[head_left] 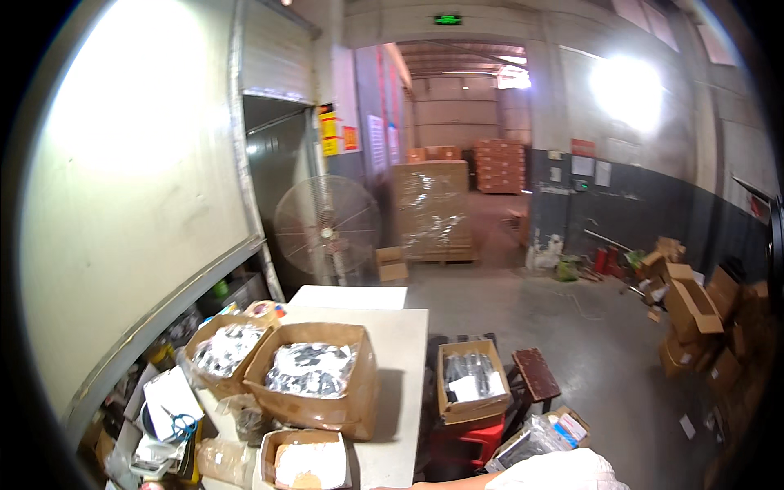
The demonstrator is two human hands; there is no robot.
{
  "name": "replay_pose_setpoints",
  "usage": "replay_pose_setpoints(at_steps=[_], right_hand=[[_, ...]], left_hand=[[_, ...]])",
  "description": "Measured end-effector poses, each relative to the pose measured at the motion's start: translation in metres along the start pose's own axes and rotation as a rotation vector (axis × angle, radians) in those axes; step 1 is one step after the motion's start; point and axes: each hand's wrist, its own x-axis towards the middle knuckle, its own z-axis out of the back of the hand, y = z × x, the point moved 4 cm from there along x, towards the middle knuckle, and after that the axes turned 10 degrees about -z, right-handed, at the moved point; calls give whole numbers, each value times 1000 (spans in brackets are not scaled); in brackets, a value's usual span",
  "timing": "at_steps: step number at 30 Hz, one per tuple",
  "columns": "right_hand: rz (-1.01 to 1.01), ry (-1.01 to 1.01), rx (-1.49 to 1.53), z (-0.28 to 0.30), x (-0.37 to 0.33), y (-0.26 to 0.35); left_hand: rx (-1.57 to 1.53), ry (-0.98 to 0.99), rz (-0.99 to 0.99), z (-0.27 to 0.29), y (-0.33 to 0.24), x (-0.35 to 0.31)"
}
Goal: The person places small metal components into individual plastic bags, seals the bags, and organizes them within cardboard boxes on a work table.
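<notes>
Neither of my hands shows. A white sleeve (pixel 559 472) and a strip of bare forearm (pixel 453 486) enter at the lower edge and reach leftward; the hand at its end is cut off by the picture's edge. Nearest to it on the white table (pixel 400 367) is a small open carton (pixel 268 461) with white and tan contents. Behind that stands a larger open cardboard box (pixel 359 400) filled with shiny silver-and-black packets. A second box (pixel 245 371) of similar packets sits to its left. A clear plastic bag (pixel 243 411) and a roll of tan tape (pixel 222 460) lie beside them.
Blue scissors (pixel 183 425) lie on white papers at left. Right of the table, a carton (pixel 474 412) rests on a red stool (pixel 482 441), near a brown wooden stool (pixel 535 371). A large fan (pixel 327 233), a wrapped pallet (pixel 433 208) and piled cartons (pixel 694 306) stand farther off.
</notes>
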Motion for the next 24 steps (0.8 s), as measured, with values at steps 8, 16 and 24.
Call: replay_pose_setpoints(at_steps=[8,16,24], right_hand=[[42,22,153,0,26,-14],[-26,110,284,6,29,-8],[-95,-488,-184,89,28,-51]], left_hand=[[41,-204,-253,17,-75,11],[-153,-443,-27,27,-57,-2],[-906,-583,206,83,-8,-30]])
